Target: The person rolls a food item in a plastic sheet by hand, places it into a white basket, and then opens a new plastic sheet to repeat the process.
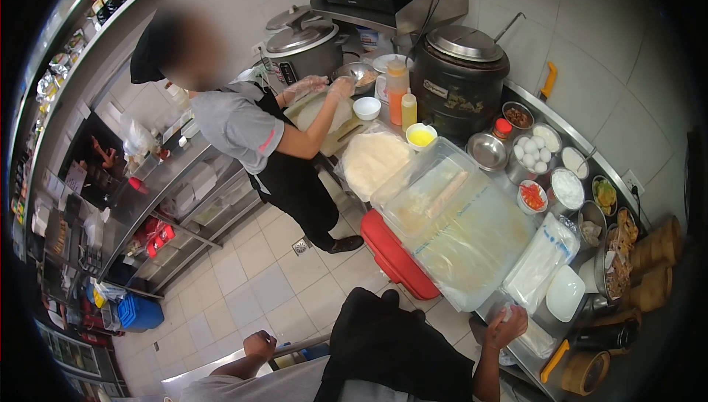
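My right hand (509,327) is at the near end of the steel counter, its fingers curled round a crumpled piece of clear plastic (507,312). Just beyond it lie a pack of white sheets in a clear plastic bag (542,258) and a white square dish (566,293). A knife with an orange handle (554,361) rests to the right of that hand. My left hand (259,344) is away from the counter, closed in a loose fist with nothing showing in it, close to a metal edge (299,344) behind it.
A clear plastic sheet (472,247) covers the work surface, with a clear container (413,188) above it. A red bin (398,254) juts out below. Bowls of eggs (532,153) and fillings line the wall. A co-worker (251,122) in clear gloves works at the far end.
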`<state>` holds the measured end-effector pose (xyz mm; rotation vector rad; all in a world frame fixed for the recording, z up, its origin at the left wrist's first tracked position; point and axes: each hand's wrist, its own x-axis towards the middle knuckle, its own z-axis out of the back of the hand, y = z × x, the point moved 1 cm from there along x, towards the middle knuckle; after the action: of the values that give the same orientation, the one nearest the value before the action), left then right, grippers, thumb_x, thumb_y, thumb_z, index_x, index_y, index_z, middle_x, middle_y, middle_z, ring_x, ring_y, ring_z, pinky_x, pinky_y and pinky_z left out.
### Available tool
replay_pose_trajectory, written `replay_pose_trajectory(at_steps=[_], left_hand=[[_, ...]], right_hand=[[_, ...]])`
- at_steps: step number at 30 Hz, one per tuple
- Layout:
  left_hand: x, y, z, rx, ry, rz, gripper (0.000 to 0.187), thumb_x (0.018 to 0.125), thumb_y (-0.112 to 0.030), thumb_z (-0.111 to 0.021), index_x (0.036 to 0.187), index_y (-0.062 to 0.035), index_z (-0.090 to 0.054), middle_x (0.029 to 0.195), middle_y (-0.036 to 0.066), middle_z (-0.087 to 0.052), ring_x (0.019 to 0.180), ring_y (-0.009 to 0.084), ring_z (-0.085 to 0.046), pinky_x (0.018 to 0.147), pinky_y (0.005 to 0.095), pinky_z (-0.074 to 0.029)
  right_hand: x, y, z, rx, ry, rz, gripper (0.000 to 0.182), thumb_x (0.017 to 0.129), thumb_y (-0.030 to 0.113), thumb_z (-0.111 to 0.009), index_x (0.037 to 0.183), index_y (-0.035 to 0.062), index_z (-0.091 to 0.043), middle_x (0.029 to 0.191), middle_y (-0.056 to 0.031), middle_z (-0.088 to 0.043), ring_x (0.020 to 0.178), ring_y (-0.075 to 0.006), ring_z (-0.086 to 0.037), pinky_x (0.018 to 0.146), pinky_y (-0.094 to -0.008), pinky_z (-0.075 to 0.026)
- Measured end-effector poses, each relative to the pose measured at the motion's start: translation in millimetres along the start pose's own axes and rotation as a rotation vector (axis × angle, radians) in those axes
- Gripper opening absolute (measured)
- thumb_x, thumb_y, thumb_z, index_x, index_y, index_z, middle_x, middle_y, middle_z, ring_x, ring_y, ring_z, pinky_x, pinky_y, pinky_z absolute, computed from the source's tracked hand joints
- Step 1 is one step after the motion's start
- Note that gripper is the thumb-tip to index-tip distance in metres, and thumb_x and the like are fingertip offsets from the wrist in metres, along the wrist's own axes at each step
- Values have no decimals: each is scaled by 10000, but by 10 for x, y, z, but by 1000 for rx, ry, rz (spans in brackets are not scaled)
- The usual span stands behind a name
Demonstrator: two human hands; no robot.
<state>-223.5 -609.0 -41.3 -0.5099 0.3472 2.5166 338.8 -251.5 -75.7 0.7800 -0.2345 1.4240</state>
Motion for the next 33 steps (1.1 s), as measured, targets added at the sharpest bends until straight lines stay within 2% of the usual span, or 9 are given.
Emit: replay_pose_trajectory(at_steps=[33], left_hand=[[35,33,-72,4,-48,-11,328,884,-380,-600,926,-108,-780,865,102,-775,855,309,-740,820,445,-578]], right_hand=[[15,12,1,-3,5,8,274,940,224,-624,1133,31,-612,1243,-184,-588,1234,-390,-521,1081,-538,-333]])
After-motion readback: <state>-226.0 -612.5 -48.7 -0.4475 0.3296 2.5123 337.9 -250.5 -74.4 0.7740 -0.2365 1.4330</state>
